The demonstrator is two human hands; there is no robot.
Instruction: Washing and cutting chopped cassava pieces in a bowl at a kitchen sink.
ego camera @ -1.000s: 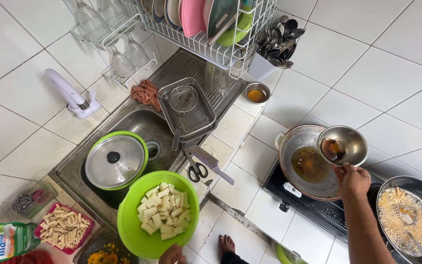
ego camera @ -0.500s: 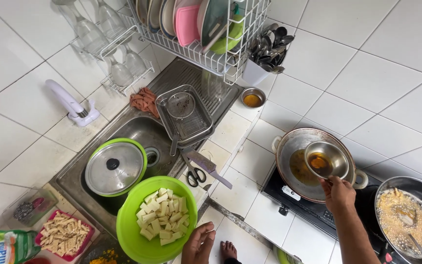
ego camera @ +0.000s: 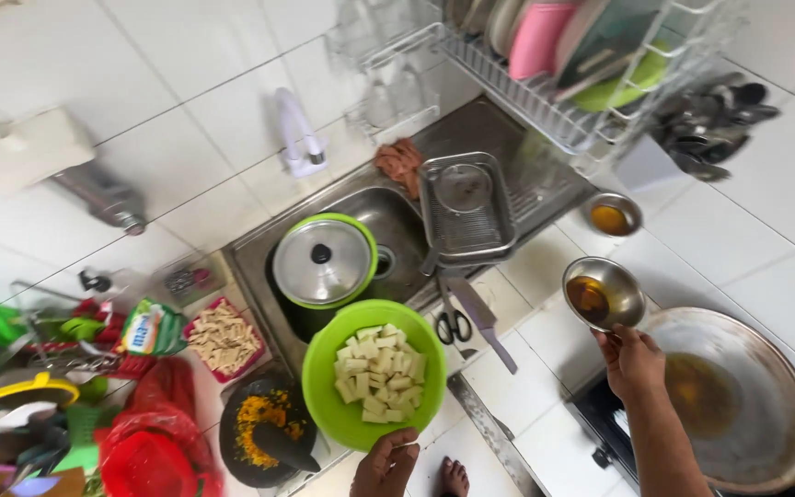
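The white-tiled tabletop [ego camera: 563, 340] meets a white-tiled wall, and a stainless steel sink [ego camera: 388, 216] is sunk into it along that back edge. In the basin sits a green-rimmed pot under a round steel lid with a black knob [ego camera: 324, 262]; a rectangular metal tray [ego camera: 466, 207] rests on the drainboard beside it, with a reddish cloth [ego camera: 402, 161] near the wall. Above, a white wire dish rack [ego camera: 545, 92] holds a pink plate and green ware, and dark spoons stand in a holder at its end.

The left hand [ego camera: 386, 465] grips the near rim of a round green plastic bowl of pale cut cubes [ego camera: 374, 373], fingers curled over the edge; the bowl hangs at the sink's front edge. The right hand [ego camera: 632, 361] clasps a small round steel bowl of brown liquid [ego camera: 603, 293] by its rim, holding it above the tabletop just beside a wide steel wok with brown oil [ego camera: 729, 396], which sits on a black stove at the tabletop's right end.

Between the two hands lie black-handled scissors [ego camera: 454, 324] and a knife [ego camera: 485, 320]. Another small steel bowl of orange liquid [ego camera: 612, 214] stands near the rack. Toward the left end are a red tray of pale strips [ego camera: 223, 339], a dark stone mortar with yellow paste [ego camera: 264, 433] and a red plastic bag [ego camera: 154, 442]. A bare foot shows below on the floor.
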